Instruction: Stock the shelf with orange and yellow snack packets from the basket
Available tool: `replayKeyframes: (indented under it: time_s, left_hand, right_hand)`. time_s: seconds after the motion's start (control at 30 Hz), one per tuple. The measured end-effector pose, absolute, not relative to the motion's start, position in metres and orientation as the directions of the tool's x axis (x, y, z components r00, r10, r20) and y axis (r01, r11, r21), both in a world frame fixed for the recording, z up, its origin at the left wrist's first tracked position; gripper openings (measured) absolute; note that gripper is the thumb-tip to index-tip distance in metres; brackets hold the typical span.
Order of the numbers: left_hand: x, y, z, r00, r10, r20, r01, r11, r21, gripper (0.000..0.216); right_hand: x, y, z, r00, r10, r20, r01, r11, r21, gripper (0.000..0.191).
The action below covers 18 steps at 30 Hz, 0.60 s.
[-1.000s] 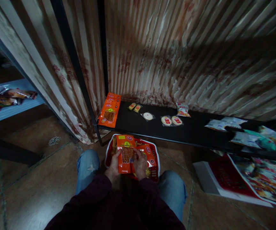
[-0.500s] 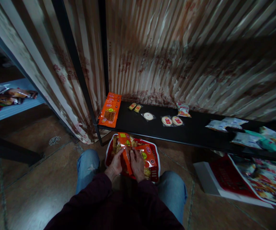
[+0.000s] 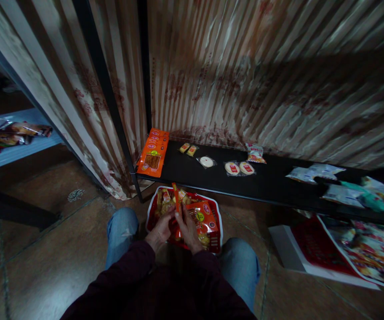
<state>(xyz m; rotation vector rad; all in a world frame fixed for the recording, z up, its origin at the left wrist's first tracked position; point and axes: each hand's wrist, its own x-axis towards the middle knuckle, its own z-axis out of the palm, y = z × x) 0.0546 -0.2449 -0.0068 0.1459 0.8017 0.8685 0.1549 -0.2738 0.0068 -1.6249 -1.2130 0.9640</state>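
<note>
Between my two hands an orange snack packet [image 3: 176, 196] stands nearly edge-on, above a red basket with a white rim [image 3: 221, 222]. My left hand [image 3: 161, 226] grips its left side, and my right hand [image 3: 187, 227] presses against it from the right. Under my hands the basket holds another orange snack packet [image 3: 206, 215], lying flat on the right, and several yellowish wrapped snacks [image 3: 164, 200]. More orange packets [image 3: 152, 155] lie overlapped at the left end of the black shelf [image 3: 212, 180].
On the shelf are two small yellow packs [image 3: 188, 149], round white wrapped snacks [image 3: 239, 168], a white-red bag [image 3: 255, 153] and several pale bags [image 3: 342, 195]. A box of snack bags [image 3: 368, 253] sits on the floor at right. A black post [image 3: 108, 89] rises at left.
The orange packet between my hands has turned from showing its printed front to nearly edge-on. My right hand has rotated with it; the basket and shelf items are unmoved.
</note>
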Motion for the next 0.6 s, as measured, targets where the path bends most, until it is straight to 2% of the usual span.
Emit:
replayKeyframes:
  time_s: [0.13, 0.33, 0.47, 0.6]
  left_hand:
    - [0.06, -0.245, -0.006, 0.332, 0.771, -0.543, -0.611, 0.614, 0.499, 0.038]
    - [0.06, -0.246, -0.002, 0.326, 0.861, -0.391, -0.608, 0.508, 0.61, 0.061]
    - [0.058, -0.245, -0.003, 0.355, 0.852, -0.385, -0.573, 0.524, 0.631, 0.067]
    - [0.058, -0.244, -0.005, 0.305, 0.87, -0.386, -0.519, 0.492, 0.699, 0.067]
  right_hand:
    - [0.155, -0.274, 0.009, 0.191, 0.974, -0.122, 0.308, -0.178, -0.935, 0.069]
    - [0.158, -0.274, 0.008, 0.194, 0.975, -0.112, 0.277, -0.164, -0.947, 0.054]
    - [0.162, -0.273, 0.003, 0.241, 0.965, -0.105, 0.254, -0.167, -0.953, 0.048]
    - [0.163, -0.272, -0.006, 0.277, 0.958, -0.07, 0.214, -0.133, -0.968, 0.044]
